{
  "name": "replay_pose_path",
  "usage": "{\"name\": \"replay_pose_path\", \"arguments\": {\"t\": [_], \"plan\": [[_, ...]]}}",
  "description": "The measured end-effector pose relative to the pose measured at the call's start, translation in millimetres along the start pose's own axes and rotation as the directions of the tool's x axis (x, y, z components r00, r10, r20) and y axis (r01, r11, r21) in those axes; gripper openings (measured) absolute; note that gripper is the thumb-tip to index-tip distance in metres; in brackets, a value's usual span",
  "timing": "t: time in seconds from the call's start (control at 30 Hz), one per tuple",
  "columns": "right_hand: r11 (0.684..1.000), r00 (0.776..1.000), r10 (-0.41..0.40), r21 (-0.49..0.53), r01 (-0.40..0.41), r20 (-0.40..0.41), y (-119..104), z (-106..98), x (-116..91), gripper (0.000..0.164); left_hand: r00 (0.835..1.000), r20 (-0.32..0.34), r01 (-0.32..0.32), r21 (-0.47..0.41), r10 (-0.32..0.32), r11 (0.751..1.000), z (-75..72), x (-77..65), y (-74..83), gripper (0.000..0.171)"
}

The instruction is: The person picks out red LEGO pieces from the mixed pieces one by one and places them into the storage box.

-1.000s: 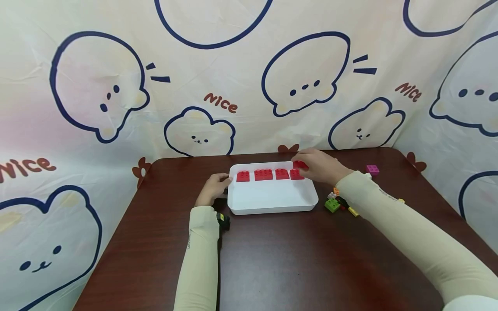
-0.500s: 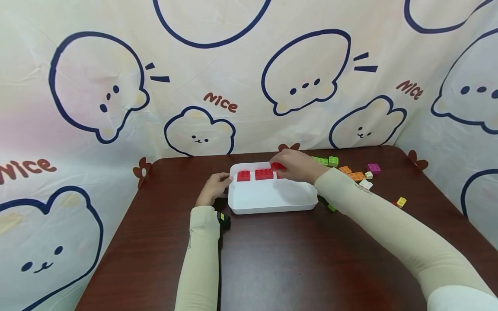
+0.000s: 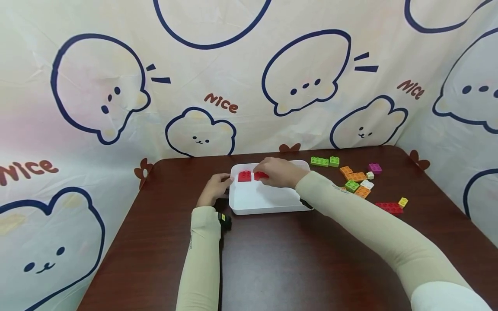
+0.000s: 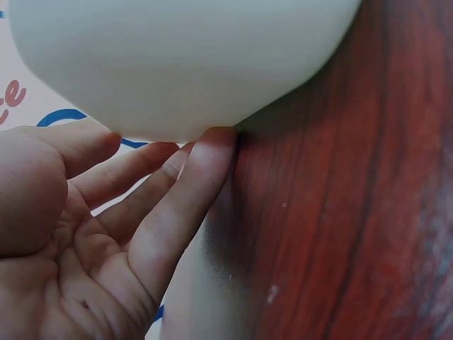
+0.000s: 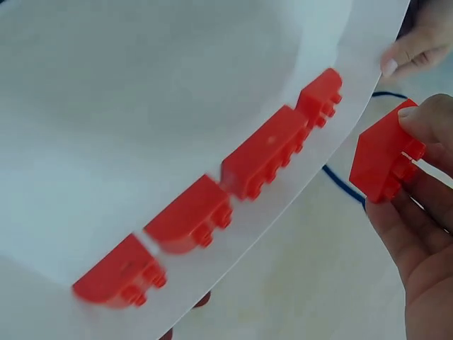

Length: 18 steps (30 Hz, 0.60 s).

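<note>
Right hand [image 3: 279, 172]: holds red brick [image 5: 379, 150] by tray's [image 3: 264, 198] far edge
Left hand [image 3: 213, 188]: fingers loosely extended, touching tray's left end

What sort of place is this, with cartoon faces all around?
Probably an indoor play or craft corner, perhaps staged for filming: a backdrop printed with cartoon animals surrounds a wood-grain table, where toy bricks lie beside a white tray.

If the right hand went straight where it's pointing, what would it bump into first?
Probably the leftmost red brick in the white tray, by the head view; depth is unclear, so the right hand may pass above.
</note>
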State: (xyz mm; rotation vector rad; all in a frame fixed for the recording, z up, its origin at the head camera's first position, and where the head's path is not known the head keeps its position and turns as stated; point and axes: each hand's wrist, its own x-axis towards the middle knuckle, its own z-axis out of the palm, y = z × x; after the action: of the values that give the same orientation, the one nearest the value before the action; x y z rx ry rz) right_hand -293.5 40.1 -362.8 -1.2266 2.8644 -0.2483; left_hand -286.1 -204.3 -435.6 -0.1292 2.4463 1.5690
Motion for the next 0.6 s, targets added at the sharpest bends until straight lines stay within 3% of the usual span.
{"name": "replay_pose_path", "arguments": {"t": [0.3,0.6], "plan": [[0.998,0.998,-0.057,0.034,0.056,0.014,-17,4,16,0.041,1.0,0.015,-0.025,-0.009,0.025,1.0,0.2,1.0,0.7,0.048],[0.996,0.994,-0.091,0.007,0.091,0.058,-25,22,32,0.039,0.999,0.029,-0.038,-0.035,0.039,0.999,-1.7,0.8,-2.8,0.045]]}}
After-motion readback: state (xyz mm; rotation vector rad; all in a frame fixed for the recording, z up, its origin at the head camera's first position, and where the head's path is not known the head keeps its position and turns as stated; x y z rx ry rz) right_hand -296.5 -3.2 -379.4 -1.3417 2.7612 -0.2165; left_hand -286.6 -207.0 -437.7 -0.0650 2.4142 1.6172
